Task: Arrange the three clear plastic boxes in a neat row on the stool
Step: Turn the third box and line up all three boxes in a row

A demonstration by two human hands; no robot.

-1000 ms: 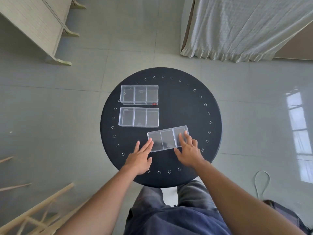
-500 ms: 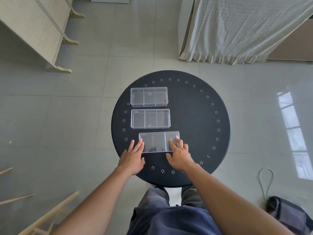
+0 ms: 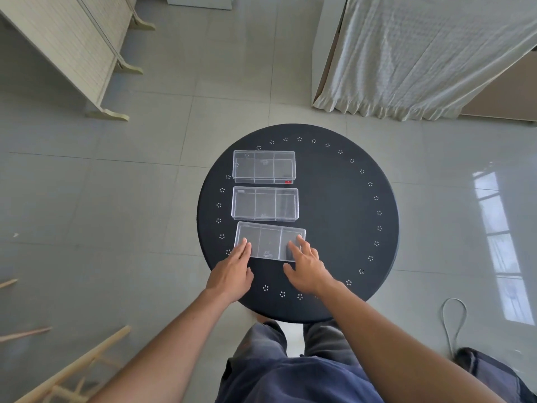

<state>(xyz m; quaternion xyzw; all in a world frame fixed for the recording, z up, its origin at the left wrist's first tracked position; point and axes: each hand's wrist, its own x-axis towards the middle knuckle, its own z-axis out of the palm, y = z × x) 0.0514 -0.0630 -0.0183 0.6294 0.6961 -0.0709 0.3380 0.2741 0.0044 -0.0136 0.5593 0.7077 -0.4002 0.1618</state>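
Three clear plastic boxes, each with three compartments, lie one behind another on the left half of a round black stool. The far box has a small red mark at its near right corner. The middle box sits straight just below it. The near box is turned slightly clockwise. My left hand lies flat with its fingertips on the near box's left end. My right hand rests its spread fingers on the box's right end. Neither hand lifts the box.
A pale wooden cabinet stands at the far left, a white curtain at the far right. Wooden slats lie on the tiled floor at the near left. A cord loop and a dark bag are at the near right.
Both hands slid the near box leftward from the stool's middle until it sat under the other two boxes. It has also moved closer to the middle box.
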